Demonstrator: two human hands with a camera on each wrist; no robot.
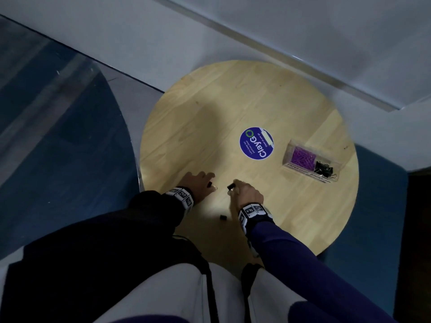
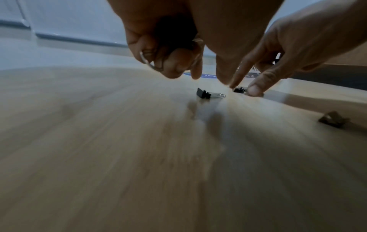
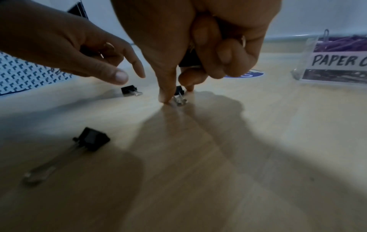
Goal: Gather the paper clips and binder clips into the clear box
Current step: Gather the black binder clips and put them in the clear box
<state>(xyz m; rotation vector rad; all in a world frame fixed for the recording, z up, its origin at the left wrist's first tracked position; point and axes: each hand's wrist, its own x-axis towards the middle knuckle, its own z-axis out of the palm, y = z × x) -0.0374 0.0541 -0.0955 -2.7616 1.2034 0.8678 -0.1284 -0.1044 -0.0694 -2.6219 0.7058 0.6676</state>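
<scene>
Head view: the left hand [image 1: 198,183] and right hand [image 1: 247,191] work side by side on the round tabletop [image 1: 210,113]. The clear box [image 1: 311,163], holding purple paper clips and black binder clips, stands well apart to the right.

Left wrist view: the left hand's curled fingers enclose a metal loop above a loose binder clip [image 2: 206,94].

Right wrist view: the right hand pinches a second binder clip [image 3: 179,94] on the wood, with dark clips in its curled fingers. A third binder clip [image 3: 89,139] lies nearer.

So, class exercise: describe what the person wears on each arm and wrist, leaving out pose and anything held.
The left hand has a black sleeve; the right hand has a dark purple one. Each wrist carries a band of white blocks printed with black square markers. The left hand shows a ring; no gloves.
</scene>
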